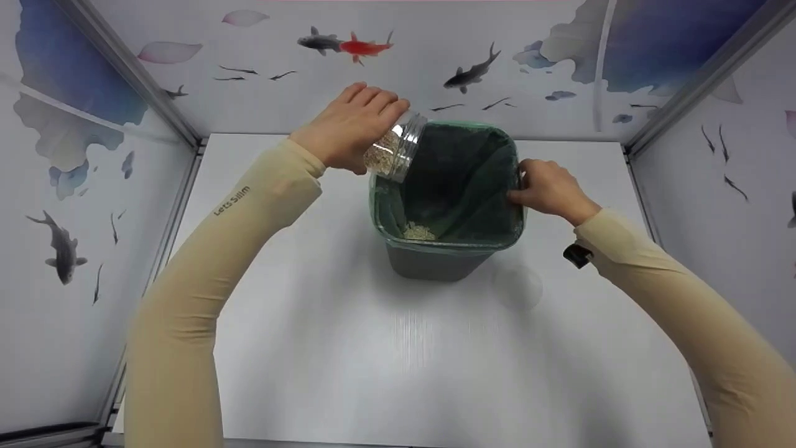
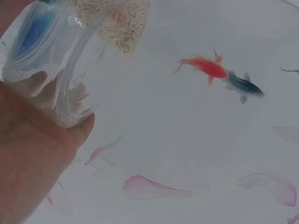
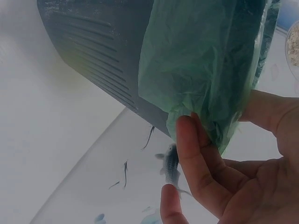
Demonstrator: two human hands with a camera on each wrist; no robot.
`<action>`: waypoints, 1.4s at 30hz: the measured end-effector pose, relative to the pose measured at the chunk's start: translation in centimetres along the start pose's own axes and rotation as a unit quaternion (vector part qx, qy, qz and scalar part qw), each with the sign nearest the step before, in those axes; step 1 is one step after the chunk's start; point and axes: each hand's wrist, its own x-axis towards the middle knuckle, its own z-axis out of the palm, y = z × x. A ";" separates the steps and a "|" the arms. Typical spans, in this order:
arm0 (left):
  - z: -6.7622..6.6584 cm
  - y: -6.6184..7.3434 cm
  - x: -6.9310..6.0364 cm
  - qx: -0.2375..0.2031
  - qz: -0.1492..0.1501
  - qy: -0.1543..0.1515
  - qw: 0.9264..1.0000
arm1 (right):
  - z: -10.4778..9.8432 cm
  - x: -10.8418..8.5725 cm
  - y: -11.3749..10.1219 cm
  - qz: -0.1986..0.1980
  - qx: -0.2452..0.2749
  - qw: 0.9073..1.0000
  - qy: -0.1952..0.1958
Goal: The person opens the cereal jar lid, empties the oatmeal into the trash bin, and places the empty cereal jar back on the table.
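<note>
My left hand (image 1: 357, 127) grips a clear jar (image 1: 393, 149), tilted on its side with its mouth over the bin's left rim. Pale flakes (image 2: 124, 35) lie inside the jar; I cannot tell their exact kind. The grey bin (image 1: 432, 264) wears a green plastic liner (image 1: 466, 180) folded over its rim. A small heap of pale flakes (image 1: 419, 232) sits at the near left inside the liner. On the opposite side, my right hand (image 1: 550, 190) pinches the rim through the liner, thumb inside and fingers outside, as the right wrist view shows.
A round translucent disc (image 1: 517, 287), like a lid, lies on the white table (image 1: 348, 361) just right of the bin's base. Panels (image 1: 261, 74) printed with fish and petals wall the table at the back and both sides.
</note>
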 end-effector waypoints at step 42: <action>0.4 0.4 0.4 0.048 0.038 0.045 0.997 | 0.1 0.0 0.1 -0.011 0.002 1.000 0.004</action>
